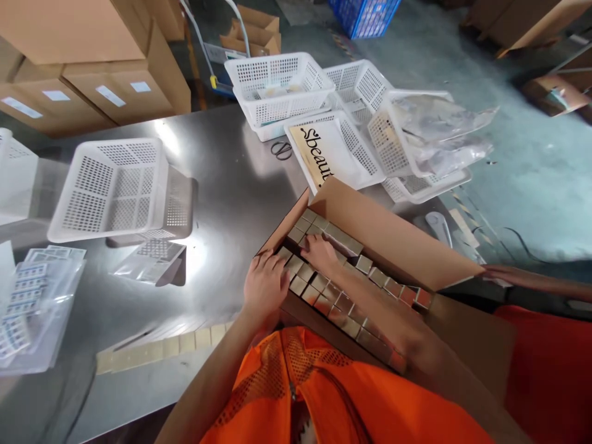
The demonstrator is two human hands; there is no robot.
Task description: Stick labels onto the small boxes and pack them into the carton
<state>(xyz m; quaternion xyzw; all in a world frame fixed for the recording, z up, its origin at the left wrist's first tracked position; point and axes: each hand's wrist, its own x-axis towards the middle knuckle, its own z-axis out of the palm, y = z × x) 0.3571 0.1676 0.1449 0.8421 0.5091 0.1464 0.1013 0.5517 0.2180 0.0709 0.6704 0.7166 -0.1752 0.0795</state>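
Observation:
An open cardboard carton [365, 222] in front of me holds rows of small shiny gold boxes [319, 282]. My left hand [266, 282] lies over the carton's left edge, its fingers stretched out beside the nearest boxes. Inside the carton, my right hand [322, 254] has its fingers bent down at a small gold box between two rows; its fingertips are partly hidden. Behind the right hand, several more gold boxes [343, 237] stand along the far wall. My right forearm covers part of the rows.
White plastic baskets [277, 111] stand at the back of the metal table [222, 179], with scissors [281, 150] near them. Another white basket [111, 185] and plastic bags [148, 262] lie left. A gold row [171, 346] sits front left. Another person's hand [497, 272] touches the carton flap.

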